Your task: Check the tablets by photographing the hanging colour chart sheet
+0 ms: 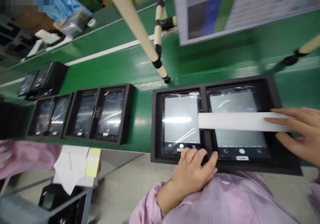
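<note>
A black foam tray [157,124] on the green conveyor belt [140,117] holds two tablets with lit screens: the left tablet [181,120] and the right tablet [237,140]. My left hand [193,170] grips the tray's near edge, fingers curled over it by the left tablet's bottom buttons. My right hand [297,130] holds one end of a long white strip [235,121] that lies across the right tablet and reaches over the left tablet's edge.
More black trays [100,114] with dark tablets sit further left along the belt. A cream pipe frame [140,27] crosses overhead and a colour chart [220,7] hangs behind. Papers [75,167] lie on a shelf below. Another person's blue sleeve [62,4] shows far left.
</note>
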`<state>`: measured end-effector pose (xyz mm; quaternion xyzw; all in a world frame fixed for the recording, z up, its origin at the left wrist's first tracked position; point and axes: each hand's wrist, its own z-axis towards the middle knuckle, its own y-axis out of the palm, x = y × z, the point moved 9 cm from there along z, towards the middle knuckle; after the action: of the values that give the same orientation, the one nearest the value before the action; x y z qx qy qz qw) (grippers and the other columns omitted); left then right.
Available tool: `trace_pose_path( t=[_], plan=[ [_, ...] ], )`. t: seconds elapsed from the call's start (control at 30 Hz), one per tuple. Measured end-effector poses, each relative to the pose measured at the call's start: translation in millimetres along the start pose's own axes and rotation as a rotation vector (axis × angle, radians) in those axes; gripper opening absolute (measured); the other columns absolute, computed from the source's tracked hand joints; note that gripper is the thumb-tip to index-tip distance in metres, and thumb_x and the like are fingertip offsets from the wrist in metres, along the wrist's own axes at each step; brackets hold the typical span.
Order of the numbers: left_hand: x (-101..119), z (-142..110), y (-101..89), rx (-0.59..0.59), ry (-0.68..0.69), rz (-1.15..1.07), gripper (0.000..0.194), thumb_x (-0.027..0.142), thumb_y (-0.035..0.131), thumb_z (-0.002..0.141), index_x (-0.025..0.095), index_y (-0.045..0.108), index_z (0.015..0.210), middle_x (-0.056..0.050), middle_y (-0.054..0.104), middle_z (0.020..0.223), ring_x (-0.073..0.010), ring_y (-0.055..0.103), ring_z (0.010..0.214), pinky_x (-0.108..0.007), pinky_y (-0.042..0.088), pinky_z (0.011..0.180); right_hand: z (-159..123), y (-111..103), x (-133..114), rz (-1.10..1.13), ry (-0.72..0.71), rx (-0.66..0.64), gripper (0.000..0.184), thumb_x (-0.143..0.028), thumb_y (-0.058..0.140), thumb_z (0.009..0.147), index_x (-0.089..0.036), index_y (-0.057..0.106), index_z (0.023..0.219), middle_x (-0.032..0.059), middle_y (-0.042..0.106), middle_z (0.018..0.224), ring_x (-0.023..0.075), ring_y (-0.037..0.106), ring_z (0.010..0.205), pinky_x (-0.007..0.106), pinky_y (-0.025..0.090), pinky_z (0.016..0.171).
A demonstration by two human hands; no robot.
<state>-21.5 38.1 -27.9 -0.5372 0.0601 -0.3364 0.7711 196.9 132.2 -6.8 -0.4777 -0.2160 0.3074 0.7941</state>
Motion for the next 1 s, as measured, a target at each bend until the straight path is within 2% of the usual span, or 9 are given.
trace_pose_path(
  t=[0.07, 0.17, 0.27, 0.37, 0.53, 0.73, 0.9, 1.0],
  plan=[
    [14.6, 14.4, 14.5, -0.083, 0.067, -0.017, 0.029, 0.039, 0.061, 0.093, 0.024, 0.069, 0.117, -0.005, 0.059, 0.098, -0.0200, 0.046, 0.091, -0.034, 0.035, 0.089, -14.8, -11.5, 9.9, -0.029, 0.075, -0.010, 0.017, -0.015, 0.046, 0.091, -0.021, 0.057, 0.102, 0.0124, 0.068, 0.100, 0.0274, 0.065, 0.081, 0.041, 0.046, 0.071],
    [33.4, 28.9, 34.5, -0.163, 0.134, -0.042, 0.033, 0.043, 0.063, 0.092, 0.026, 0.068, 0.119, -0.005, 0.060, 0.102, -0.0208, 0.046, 0.095, -0.035, 0.033, 0.093, -57.4, -27.0, 31.2, -0.057, 0.240, -0.054, 0.018, -0.019, 0.047, 0.090, -0.023, 0.060, 0.102, 0.0093, 0.069, 0.102, 0.0263, 0.066, 0.083, 0.040, 0.045, 0.072],
    [47.1, 38.8, 47.2, -0.179, 0.163, -0.040, 0.033, 0.045, 0.060, 0.093, 0.026, 0.069, 0.119, -0.006, 0.060, 0.100, -0.0216, 0.046, 0.095, -0.035, 0.034, 0.093, -99.7, -45.8, 49.9, -0.109, 0.408, -0.052, 0.016, -0.023, 0.050, 0.088, -0.024, 0.064, 0.096, 0.0082, 0.070, 0.099, 0.0248, 0.066, 0.079, 0.039, 0.047, 0.071],
    [55.6, 45.9, 52.7, -0.174, 0.158, -0.024, 0.035, 0.045, 0.059, 0.093, 0.025, 0.070, 0.119, -0.007, 0.059, 0.097, -0.0223, 0.045, 0.093, -0.036, 0.034, 0.092, -121.9, -58.6, 56.3, -0.145, 0.462, -0.028, 0.016, -0.023, 0.051, 0.088, -0.024, 0.065, 0.096, 0.0098, 0.070, 0.100, 0.0257, 0.065, 0.077, 0.039, 0.047, 0.068],
    [61.3, 48.3, 55.4, -0.211, 0.145, 0.007, 0.037, 0.047, 0.059, 0.093, 0.024, 0.069, 0.120, -0.006, 0.061, 0.097, -0.0225, 0.045, 0.093, -0.037, 0.035, 0.090, -123.1, -60.8, 53.8, -0.157, 0.413, -0.003, 0.017, -0.020, 0.049, 0.089, -0.022, 0.063, 0.099, 0.0117, 0.069, 0.100, 0.0284, 0.065, 0.080, 0.041, 0.046, 0.071],
    [63.5, 41.1, 46.0, -0.173, 0.190, -0.035, 0.037, 0.041, 0.062, 0.092, 0.021, 0.067, 0.122, -0.007, 0.056, 0.095, -0.0214, 0.046, 0.092, -0.037, 0.039, 0.089, -112.1, -63.8, 48.5, -0.178, 0.353, 0.039, 0.015, -0.013, 0.050, 0.089, -0.019, 0.061, 0.098, 0.0141, 0.068, 0.095, 0.0287, 0.063, 0.075, 0.040, 0.046, 0.066],
    [54.7, 28.9, 34.0, -0.093, 0.138, -0.044, 0.030, 0.030, 0.056, 0.094, 0.016, 0.069, 0.117, -0.007, 0.054, 0.092, -0.0207, 0.047, 0.088, -0.036, 0.040, 0.087, -102.3, -69.6, 42.4, -0.179, 0.338, 0.066, 0.015, -0.011, 0.049, 0.090, -0.018, 0.061, 0.095, 0.0141, 0.067, 0.092, 0.0279, 0.063, 0.071, 0.039, 0.046, 0.062],
    [42.3, 12.4, 25.4, -0.082, 0.067, 0.002, 0.028, 0.027, 0.056, 0.093, 0.017, 0.070, 0.116, -0.007, 0.055, 0.091, -0.0208, 0.048, 0.088, -0.036, 0.040, 0.086, -111.4, -65.7, 42.8, -0.144, 0.385, 0.052, 0.013, -0.014, 0.050, 0.090, -0.020, 0.061, 0.096, 0.0115, 0.067, 0.094, 0.0254, 0.064, 0.072, 0.036, 0.047, 0.061]
  ],
)
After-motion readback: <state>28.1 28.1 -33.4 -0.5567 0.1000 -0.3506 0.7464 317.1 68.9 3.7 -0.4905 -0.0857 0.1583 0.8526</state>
